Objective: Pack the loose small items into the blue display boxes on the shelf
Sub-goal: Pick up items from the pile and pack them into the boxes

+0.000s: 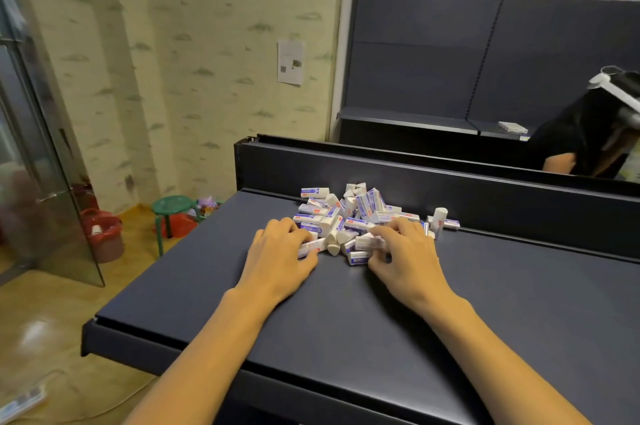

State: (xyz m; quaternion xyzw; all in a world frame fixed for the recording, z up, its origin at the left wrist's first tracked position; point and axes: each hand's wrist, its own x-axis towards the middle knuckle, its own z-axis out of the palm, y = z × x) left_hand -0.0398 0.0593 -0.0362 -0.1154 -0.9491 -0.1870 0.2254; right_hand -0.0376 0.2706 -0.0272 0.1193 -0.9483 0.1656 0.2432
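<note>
Erasers [349, 216]: loose heap of small white ones in blue-and-white sleeves, sitting on the dark shelf [346, 320] near its raised back rail. One eraser [439, 219] stands upright at the heap's right edge, just beside the rest. Left hand [277, 258] palm down at the heap's near-left side, fingers curled onto the erasers, thumb against one lying at the edge. Right hand [405, 258] palm down at the near-right side, fingers curled round a couple of erasers; exact count hidden by the fingers. Both forearms reach in from the bottom of frame. Green stool [172, 213] and red bucket [104, 234] on the floor to the left. Second person [595, 133] bent over behind the shelf, far right.
</note>
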